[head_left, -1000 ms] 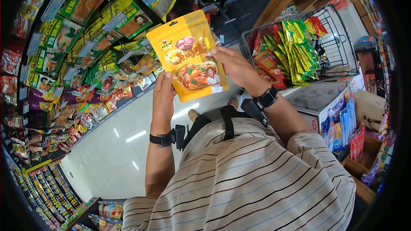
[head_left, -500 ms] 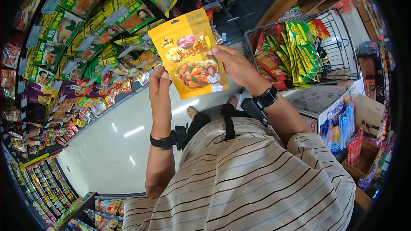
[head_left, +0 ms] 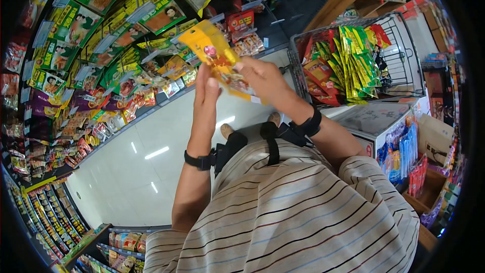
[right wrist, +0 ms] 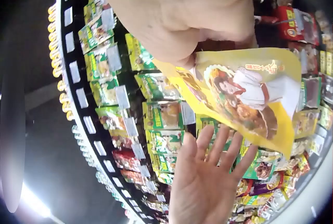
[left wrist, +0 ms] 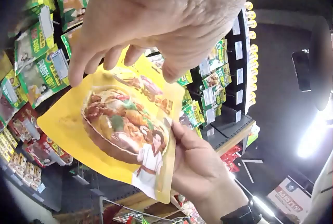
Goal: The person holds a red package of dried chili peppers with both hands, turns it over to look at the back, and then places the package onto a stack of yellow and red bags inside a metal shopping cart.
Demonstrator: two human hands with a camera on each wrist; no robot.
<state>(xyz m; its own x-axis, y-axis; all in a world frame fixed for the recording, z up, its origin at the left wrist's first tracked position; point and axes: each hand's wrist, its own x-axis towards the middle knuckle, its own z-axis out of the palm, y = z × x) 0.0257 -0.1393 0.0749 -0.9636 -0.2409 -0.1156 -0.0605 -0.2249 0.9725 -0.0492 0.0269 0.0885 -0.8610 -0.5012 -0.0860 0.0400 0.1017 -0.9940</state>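
A yellow food pouch (head_left: 216,50), printed with a bowl of stew and a figure in white, is held up at a slant in front of the body. My right hand (head_left: 265,80) pinches it by the edge, thumb on the printed front. My left hand (head_left: 204,93) is upright close to the pouch's other side, thumb raised. From the right wrist, the palm of that left hand (right wrist: 203,182) shows below the pouch with its fingers straight and spread. In the left wrist view its fingertips (left wrist: 106,60) overlap the pouch's upper part.
Hanging racks of green and yellow packets (head_left: 81,28) run along the left and front. To the right stands a wire shopping basket (head_left: 404,58) with green and red packets inside. Beside it is a white box (head_left: 379,116) and a wooden bin (head_left: 429,189). Pale floor tiles (head_left: 146,172) lie below.
My left hand came off the pouch's edge, then moved right, close to it again. The pouch, facing me flat before, is now tilted and turned in my right hand, blurred by motion.
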